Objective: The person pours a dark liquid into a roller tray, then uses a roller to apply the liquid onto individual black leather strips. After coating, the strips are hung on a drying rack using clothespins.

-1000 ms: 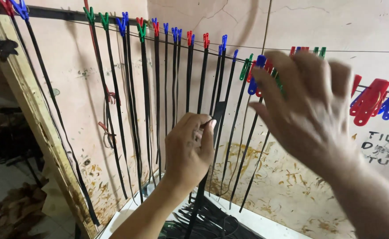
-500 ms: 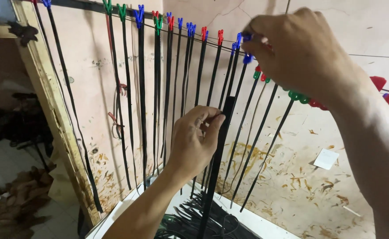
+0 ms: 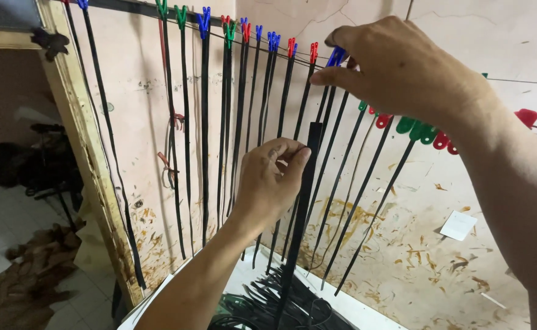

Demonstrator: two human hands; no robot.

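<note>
Head view: left hand (image 3: 273,177) pinches a black strip (image 3: 300,214); right hand (image 3: 403,70) squeezes a blue clothespin (image 3: 336,57).

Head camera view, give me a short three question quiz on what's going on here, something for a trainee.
1. True or false: the left hand holds a black strip near its top end.
2. What is the right hand pinching on the line?
A. a blue clip
B. a yellow sponge
C. a metal hook
3. Fill in: below the hanging strips, more black strips lie piled in a ______ tray.

Key:
1. True; thumb and fingers grip it just under its upper end.
2. A; the fingertips close on the blue clip, next to a red clip.
3. White.
</note>
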